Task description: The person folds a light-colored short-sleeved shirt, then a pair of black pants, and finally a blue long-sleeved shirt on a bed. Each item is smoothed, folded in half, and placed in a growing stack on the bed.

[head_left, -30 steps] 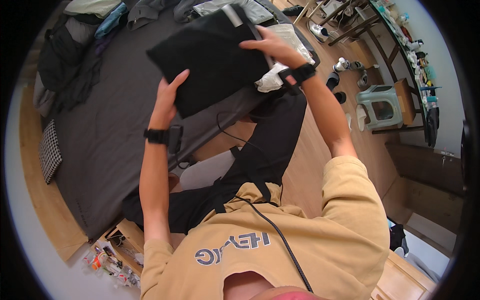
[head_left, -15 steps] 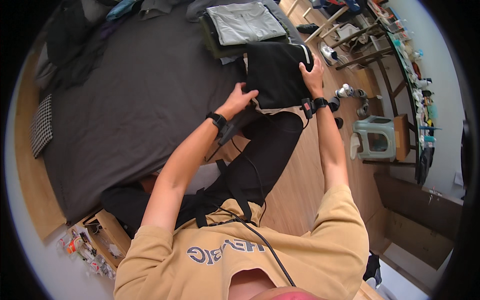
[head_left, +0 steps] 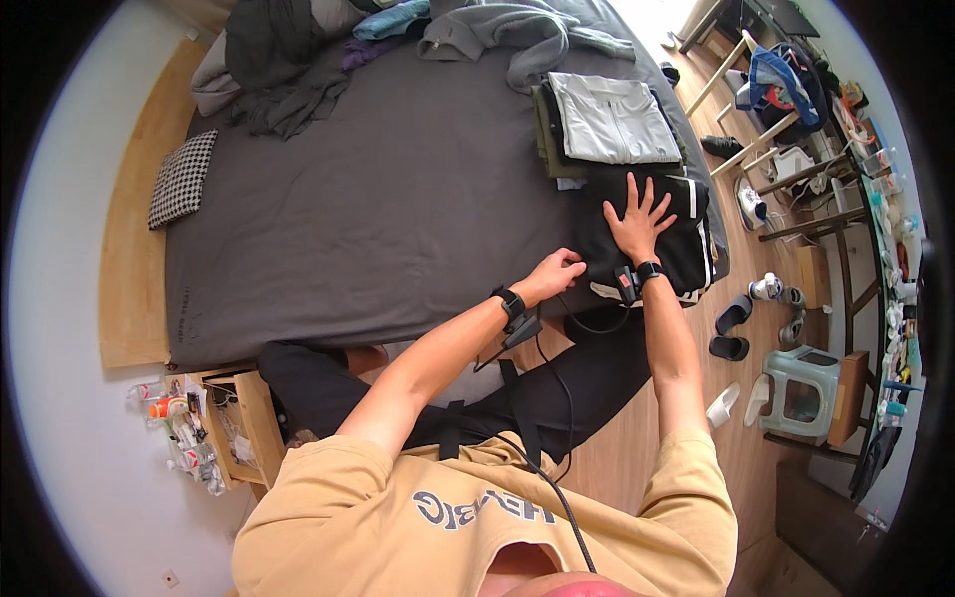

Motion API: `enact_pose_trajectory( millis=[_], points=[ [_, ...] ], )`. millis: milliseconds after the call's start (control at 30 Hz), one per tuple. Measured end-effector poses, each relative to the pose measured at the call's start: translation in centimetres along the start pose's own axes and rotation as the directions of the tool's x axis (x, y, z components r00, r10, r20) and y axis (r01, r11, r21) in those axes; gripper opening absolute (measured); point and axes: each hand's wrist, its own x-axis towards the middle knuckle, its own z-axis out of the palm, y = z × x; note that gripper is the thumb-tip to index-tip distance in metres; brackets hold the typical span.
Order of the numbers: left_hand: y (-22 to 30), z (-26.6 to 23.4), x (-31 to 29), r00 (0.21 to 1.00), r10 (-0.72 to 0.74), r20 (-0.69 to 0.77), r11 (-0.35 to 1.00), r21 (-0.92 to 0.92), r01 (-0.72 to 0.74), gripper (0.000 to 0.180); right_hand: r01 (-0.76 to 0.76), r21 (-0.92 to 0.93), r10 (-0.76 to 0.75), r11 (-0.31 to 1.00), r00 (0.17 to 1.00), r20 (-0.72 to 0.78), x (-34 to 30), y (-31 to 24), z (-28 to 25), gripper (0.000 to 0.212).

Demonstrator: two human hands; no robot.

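A folded black garment point(head_left: 595, 224) with white stripes along its right side lies on a stack at the bed's right edge, with pale cloth under its near edge. My right hand point(head_left: 640, 227) presses flat on top of it, fingers spread. At the garment's left edge is my left hand point(head_left: 553, 277), its fingers curled together; whether any cloth is pinched in them is hidden. Just beyond, a folded light grey zip top point(head_left: 617, 117) tops another pile, with dark and olive folded clothes point(head_left: 547, 139) below it.
The grey bedsheet point(head_left: 398, 199) spreads to my left, with a checked cushion point(head_left: 181, 179) at its left edge. Loose clothes, including a grey sweater point(head_left: 487, 35), lie at the far side. Slippers point(head_left: 731, 316) and a plastic stool point(head_left: 801, 393) stand on the floor at right.
My right hand has gone from gripping the black garment's right edge to lying flat on it. My left hand's fingers have curled in. The garment now rests flat; the view has shifted left.
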Motion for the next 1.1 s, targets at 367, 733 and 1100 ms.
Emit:
enact_pose_trajectory(
  millis=[367,733,1100],
  points=[
    [-8.1,-21.9,-8.2,0.680,0.538,-0.499,0.596,0.795,0.112,0.035,-0.052,0.017,0.047,0.998,0.975,0.216,3.7,-3.0,-5.5,0.086],
    [-13.2,-31.2,-16.8,0.621,0.566,-0.542,0.375,0.840,0.391,0.071,0.365,0.343,-0.451,0.866,0.866,0.216,10.2,-22.7,-0.5,0.065],
    [-13.6,-33.1,-15.6,0.628,0.519,-0.579,0.491,0.804,0.336,0.074,0.520,0.223,-0.564,0.825,0.724,0.398,23.3,-40.2,14.0,0.087]
  ],
)
